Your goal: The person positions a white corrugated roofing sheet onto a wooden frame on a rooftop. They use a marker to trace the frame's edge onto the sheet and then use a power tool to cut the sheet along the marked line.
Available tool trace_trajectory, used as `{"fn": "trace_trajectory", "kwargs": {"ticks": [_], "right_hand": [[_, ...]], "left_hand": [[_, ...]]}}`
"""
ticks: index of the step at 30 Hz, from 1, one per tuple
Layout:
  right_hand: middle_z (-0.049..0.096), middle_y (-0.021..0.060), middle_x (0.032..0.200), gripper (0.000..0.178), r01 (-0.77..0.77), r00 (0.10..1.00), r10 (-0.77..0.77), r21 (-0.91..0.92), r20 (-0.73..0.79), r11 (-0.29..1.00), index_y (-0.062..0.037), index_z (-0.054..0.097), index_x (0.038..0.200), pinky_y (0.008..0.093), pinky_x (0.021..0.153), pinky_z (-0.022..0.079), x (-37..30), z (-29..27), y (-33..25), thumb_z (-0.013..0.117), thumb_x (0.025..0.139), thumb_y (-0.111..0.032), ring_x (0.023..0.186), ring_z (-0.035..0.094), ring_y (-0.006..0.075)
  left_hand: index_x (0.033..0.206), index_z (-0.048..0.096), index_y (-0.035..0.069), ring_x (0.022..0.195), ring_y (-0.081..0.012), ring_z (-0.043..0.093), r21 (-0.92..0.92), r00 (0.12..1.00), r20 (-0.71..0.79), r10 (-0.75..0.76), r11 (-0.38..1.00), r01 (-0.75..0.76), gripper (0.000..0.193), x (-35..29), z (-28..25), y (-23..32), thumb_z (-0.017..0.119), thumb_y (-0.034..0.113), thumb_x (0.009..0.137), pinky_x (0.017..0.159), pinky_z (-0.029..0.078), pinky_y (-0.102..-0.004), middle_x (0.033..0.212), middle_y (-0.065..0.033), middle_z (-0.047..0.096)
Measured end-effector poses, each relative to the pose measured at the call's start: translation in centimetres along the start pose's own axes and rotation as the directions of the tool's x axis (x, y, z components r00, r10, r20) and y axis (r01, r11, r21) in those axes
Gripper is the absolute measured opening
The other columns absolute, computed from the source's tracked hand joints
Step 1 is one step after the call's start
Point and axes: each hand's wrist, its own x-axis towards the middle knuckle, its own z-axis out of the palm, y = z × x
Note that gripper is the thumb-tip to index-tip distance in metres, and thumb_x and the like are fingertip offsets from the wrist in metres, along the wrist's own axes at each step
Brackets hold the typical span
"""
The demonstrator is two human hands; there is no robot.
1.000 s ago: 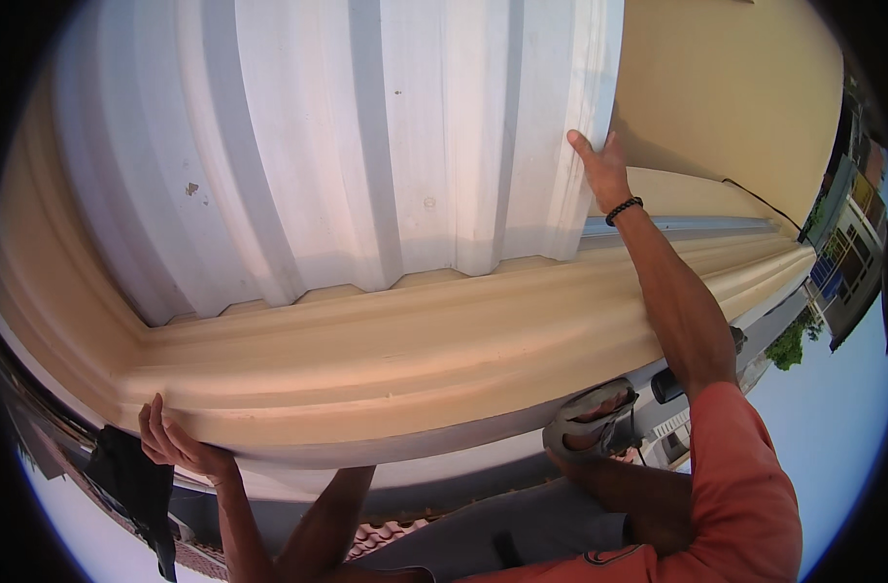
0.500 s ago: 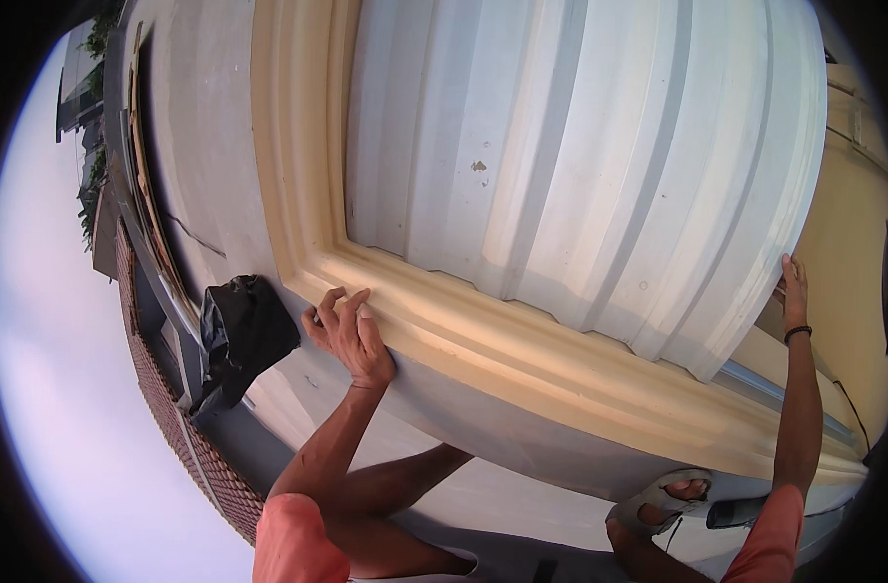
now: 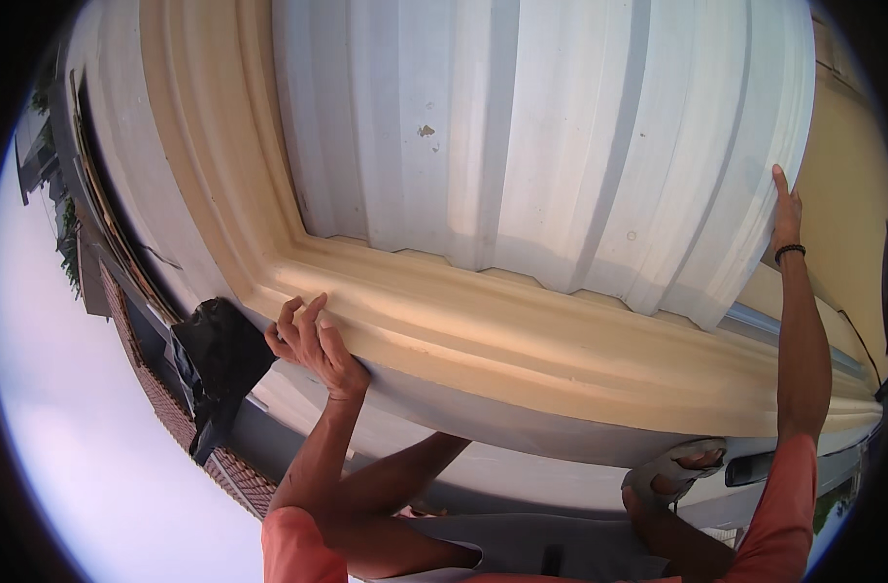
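A pale corrugated metal sheet [image 3: 551,146], with a few chipped spots, stands inside a cream moulded frame [image 3: 522,340]. My left hand [image 3: 318,345] rests on the outer edge of the moulding near its lower left corner, fingers bent and apart, nothing in them. At the sheet's right edge is my right hand [image 3: 787,214], wearing a dark bracelet. One straight digit shows along the front of that edge; the other fingers are partly hidden, and the hand seems to grip the sheet. Just left of my left hand hangs a crumpled black plastic bag [image 3: 216,350].
My sandalled foot [image 3: 672,471] is below the moulding at the right. A bluish metal strip [image 3: 794,335] runs beyond the sheet's lower right corner, beside a cream wall [image 3: 847,223]. Long thin strips [image 3: 109,209] and a tiled roof [image 3: 157,394] are at the far left.
My view has shifted, so the sheet and frame sit further up and left. The right hand has moved a little up along the sheet's edge. My left hand stays on the moulding.
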Motion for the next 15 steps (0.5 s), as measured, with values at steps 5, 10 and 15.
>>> {"fn": "trace_trajectory", "kwargs": {"ticks": [5, 10, 15], "right_hand": [[0.049, 0.0212, 0.132, 0.095, 0.066, 0.975, -0.089, -0.119, -0.203, 0.991, 0.0091, 0.041, 0.135, 0.0371, 0.106, 0.036, 2.8, -1.1, 3.5, 0.074, 0.073, -0.055, 0.122, 0.047, 0.0292], [0.054, 0.0187, 0.127, 0.085, 0.062, 0.995, -0.052, 0.117, -0.086, 0.991, 0.0076, 0.045, 0.132, 0.0349, 0.102, 0.039, -0.5, 1.5, 0.5, 0.076, 0.074, -0.046, 0.118, 0.051, 0.0265], [0.059, 0.0180, 0.120, 0.076, 0.147, 0.986, -0.139, 0.083, -0.094, 0.986, 0.0055, 0.051, 0.127, 0.0359, 0.099, 0.040, 0.3, 0.8, 1.6, 0.072, 0.078, -0.049, 0.113, 0.054, 0.0272]], "left_hand": [[0.107, 0.065, 0.008, 0.117, -0.0219, 0.042, -0.003, 0.990, -0.026, 0.138, 0.990, -0.138, 0.043, 0.7, 0.4, -0.8, 0.031, 0.032, 0.097, 0.103, 0.017, -0.0429, 0.113, -0.0070, 0.061], [0.111, 0.066, 0.010, 0.116, -0.0217, 0.040, -0.004, 0.991, -0.026, 0.135, 0.991, -0.135, 0.044, 0.4, 0.1, -1.7, 0.032, 0.035, 0.098, 0.103, 0.017, -0.0432, 0.117, -0.0081, 0.057], [0.110, 0.065, 0.010, 0.117, -0.0216, 0.039, -0.008, 0.992, -0.068, 0.109, 0.994, -0.110, 0.044, -0.1, 0.4, -1.4, 0.032, 0.036, 0.098, 0.103, 0.018, -0.0440, 0.118, -0.0080, 0.056]]}}
